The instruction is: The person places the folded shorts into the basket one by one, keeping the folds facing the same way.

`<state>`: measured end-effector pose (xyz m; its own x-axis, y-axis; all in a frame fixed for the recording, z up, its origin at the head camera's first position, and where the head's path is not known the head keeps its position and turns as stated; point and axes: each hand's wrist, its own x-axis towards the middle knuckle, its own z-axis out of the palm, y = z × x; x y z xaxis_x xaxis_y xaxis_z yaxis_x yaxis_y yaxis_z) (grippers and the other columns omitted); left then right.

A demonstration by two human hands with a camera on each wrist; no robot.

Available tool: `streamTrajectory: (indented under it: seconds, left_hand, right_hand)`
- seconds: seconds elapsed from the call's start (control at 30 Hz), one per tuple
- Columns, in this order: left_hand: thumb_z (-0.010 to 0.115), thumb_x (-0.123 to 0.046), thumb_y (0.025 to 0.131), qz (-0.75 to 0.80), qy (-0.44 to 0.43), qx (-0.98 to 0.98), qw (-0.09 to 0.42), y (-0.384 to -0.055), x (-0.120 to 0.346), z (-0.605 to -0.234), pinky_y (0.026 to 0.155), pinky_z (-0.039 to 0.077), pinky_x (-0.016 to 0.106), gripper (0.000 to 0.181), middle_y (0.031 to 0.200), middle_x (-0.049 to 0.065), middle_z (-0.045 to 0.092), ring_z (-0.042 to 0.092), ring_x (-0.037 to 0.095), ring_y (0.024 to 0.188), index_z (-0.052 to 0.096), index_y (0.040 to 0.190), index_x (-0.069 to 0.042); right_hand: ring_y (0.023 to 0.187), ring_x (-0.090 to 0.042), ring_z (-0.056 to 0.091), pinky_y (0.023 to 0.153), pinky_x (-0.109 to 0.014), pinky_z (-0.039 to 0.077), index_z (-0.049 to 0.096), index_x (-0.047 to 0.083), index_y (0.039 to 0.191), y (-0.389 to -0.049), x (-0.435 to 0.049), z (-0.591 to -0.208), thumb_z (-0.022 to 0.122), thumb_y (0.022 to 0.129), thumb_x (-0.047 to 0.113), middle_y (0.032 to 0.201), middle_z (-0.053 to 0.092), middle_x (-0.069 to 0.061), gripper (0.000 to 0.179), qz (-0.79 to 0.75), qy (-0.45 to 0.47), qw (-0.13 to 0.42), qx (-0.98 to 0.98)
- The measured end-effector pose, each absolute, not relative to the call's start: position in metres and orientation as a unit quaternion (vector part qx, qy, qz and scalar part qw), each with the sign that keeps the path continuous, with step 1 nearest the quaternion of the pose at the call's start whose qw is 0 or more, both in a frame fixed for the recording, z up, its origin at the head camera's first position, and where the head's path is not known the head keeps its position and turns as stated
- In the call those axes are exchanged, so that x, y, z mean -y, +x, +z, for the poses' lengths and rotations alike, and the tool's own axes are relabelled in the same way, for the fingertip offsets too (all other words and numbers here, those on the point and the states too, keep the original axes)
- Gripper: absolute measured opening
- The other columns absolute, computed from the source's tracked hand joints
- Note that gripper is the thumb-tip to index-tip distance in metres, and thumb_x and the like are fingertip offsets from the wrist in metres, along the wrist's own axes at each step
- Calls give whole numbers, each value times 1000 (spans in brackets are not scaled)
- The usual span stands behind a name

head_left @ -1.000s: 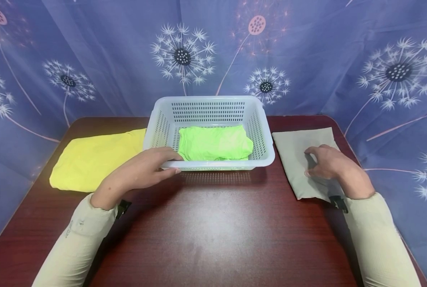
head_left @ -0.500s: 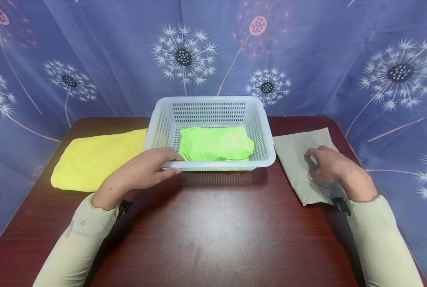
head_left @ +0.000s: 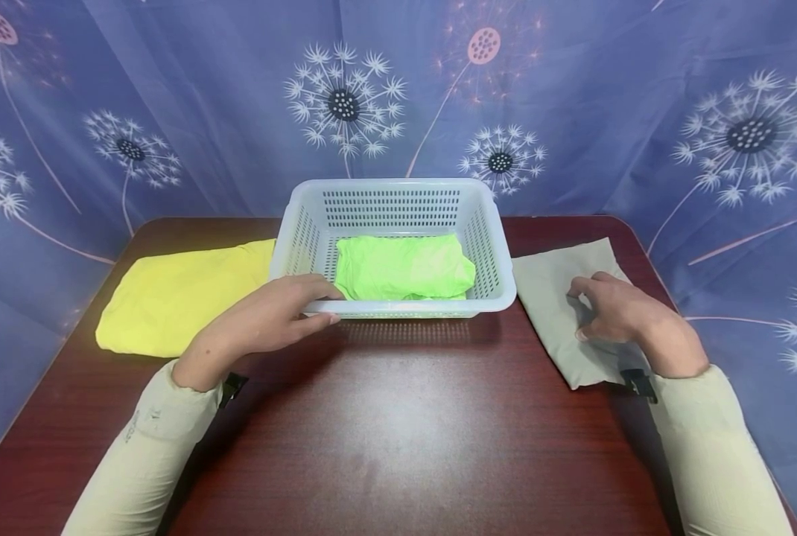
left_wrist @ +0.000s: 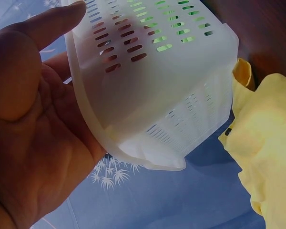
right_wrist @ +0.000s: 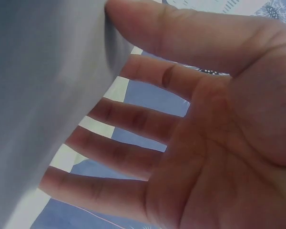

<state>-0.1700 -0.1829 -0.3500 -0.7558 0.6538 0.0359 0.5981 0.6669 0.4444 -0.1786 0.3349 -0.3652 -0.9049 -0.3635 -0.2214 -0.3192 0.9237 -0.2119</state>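
Observation:
A pale, perforated plastic basket [head_left: 398,307] stands at the back of the table in the head view, with a folded lime-green cloth [head_left: 405,268] inside. My left hand [head_left: 267,313] holds the basket's front rim near its left corner, thumb outside and fingers over the edge. At the right lies a folded grey cloth [head_left: 553,316]. On top of it rests my right hand [head_left: 616,313], thumb and index apart. The right wrist view shows the thumb [right_wrist: 167,28] denting the grey cloth [right_wrist: 47,90] and the other fingers fairly straight against it. Their tips are partly hidden.
A folded yellow cloth [head_left: 184,298] lies left of the basket, close against it. The dark red-brown table [head_left: 405,439] reaches back to a blue curtain [head_left: 224,112] with dandelion prints.
The grey cloth has turned slightly, its front corner shifting right and toward me, with my right hand on it. My left hand and the basket have stayed in place.

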Motion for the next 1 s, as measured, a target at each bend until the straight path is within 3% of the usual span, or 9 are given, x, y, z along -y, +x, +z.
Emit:
streamTrajectory:
  seconds: [1.0]
  left_hand:
    - [71,-24,103,216,340,-913,64,-170,182,-350,98,52,44,16,112,-5,70,64,15,104,74,118,-19]
  right_hand:
    - [92,-35,60,82,-52,53,60,4,115,-170,-328,-367,97,63,4,114,55,-21,64,-85,-192,142,-967]
